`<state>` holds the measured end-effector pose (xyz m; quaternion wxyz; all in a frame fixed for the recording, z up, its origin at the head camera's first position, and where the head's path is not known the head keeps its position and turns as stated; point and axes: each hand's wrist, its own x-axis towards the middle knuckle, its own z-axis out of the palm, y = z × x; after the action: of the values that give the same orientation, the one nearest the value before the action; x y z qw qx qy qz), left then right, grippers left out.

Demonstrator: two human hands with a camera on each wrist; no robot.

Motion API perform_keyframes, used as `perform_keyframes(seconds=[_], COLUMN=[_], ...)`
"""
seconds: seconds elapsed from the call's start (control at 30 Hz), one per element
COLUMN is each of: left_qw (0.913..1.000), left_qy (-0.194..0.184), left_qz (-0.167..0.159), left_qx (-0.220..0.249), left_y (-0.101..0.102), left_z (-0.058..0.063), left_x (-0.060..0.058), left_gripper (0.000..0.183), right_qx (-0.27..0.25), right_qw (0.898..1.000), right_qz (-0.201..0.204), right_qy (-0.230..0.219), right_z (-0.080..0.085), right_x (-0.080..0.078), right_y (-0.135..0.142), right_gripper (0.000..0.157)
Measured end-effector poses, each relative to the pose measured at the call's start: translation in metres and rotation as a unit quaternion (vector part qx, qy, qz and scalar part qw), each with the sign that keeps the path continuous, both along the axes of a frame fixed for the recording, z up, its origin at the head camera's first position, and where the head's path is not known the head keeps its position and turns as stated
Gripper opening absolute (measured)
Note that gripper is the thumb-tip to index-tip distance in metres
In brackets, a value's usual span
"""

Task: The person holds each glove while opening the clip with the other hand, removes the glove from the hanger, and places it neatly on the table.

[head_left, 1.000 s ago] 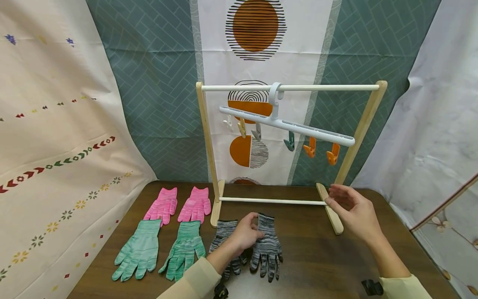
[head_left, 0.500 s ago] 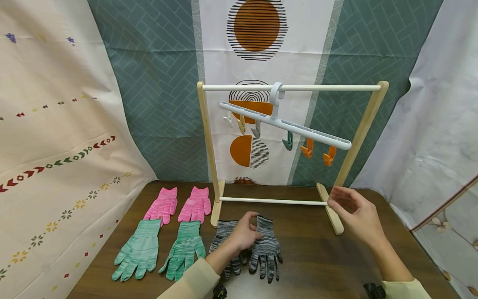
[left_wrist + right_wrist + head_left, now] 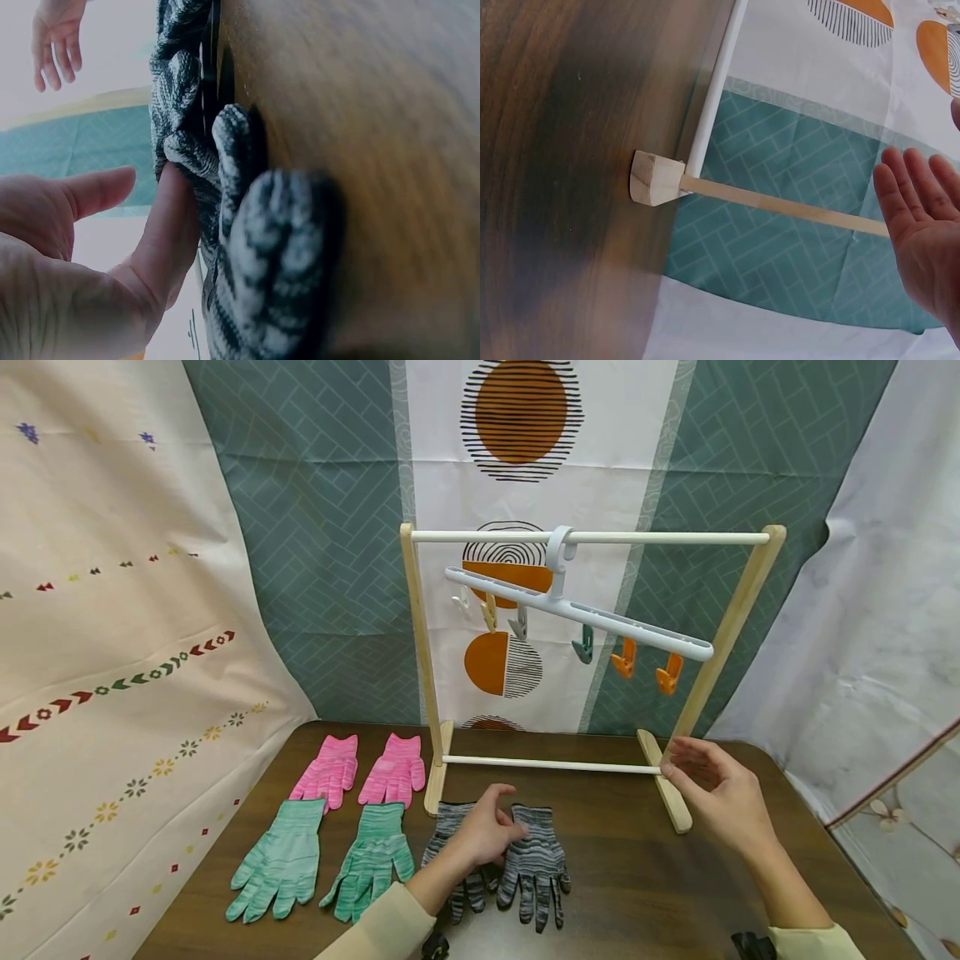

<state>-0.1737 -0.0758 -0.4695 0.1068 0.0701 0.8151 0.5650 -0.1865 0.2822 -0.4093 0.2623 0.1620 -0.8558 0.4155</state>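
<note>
Two grey-and-black striped knit gloves lie side by side on the table. My left hand (image 3: 483, 833) reaches over the left glove (image 3: 452, 827), covering part of it, and its fingers meet the inner edge of the right glove (image 3: 536, 864). In the left wrist view the thumb and finger of that hand (image 3: 82, 277) are spread apart, one finger against the knit glove (image 3: 274, 255). My right hand (image 3: 716, 789) hovers with loose fingers by the right foot of a wooden rack (image 3: 731, 618). In the right wrist view this hand (image 3: 930, 232) holds nothing.
A pale blue hanger (image 3: 570, 608) hangs tilted from the rack's top bar (image 3: 660, 537). Several coloured clips, such as an orange clip (image 3: 669, 674), dangle beneath it. Pink gloves (image 3: 393, 770) and green gloves (image 3: 281, 860) lie to the left on the brown table (image 3: 615, 893).
The right grey glove's cuff has slid slightly nearer to me, and more of it shows beside my left fingers. The hanger sways a little. My right hand stays nearly in place.
</note>
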Motion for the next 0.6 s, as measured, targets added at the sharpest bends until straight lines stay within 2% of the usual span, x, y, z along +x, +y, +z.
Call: perform_keyframes(seconds=[0.23,0.47,0.6], left_qw=[0.9996,0.9994,0.9982], left_qy=[0.014,0.021,0.040], left_qz=[-0.002,-0.011,-0.016], left_qx=[-0.025,-0.026,-0.042], left_y=[-0.004,-0.010,-0.013], left_z=[0.006,0.012,0.013], left_x=[0.003,0.005,0.005], left_gripper=[0.068,0.068,0.068], right_qx=[0.000,0.014,0.026], right_qw=[1.000,0.999,0.999], right_qz=[-0.002,-0.009,-0.017], right_qy=[0.015,0.027,0.031], right_z=[0.000,0.000,0.000], right_x=[-0.002,-0.002,-0.002], right_y=[0.003,0.006,0.008], right_gripper=[0.044,0.043,0.045])
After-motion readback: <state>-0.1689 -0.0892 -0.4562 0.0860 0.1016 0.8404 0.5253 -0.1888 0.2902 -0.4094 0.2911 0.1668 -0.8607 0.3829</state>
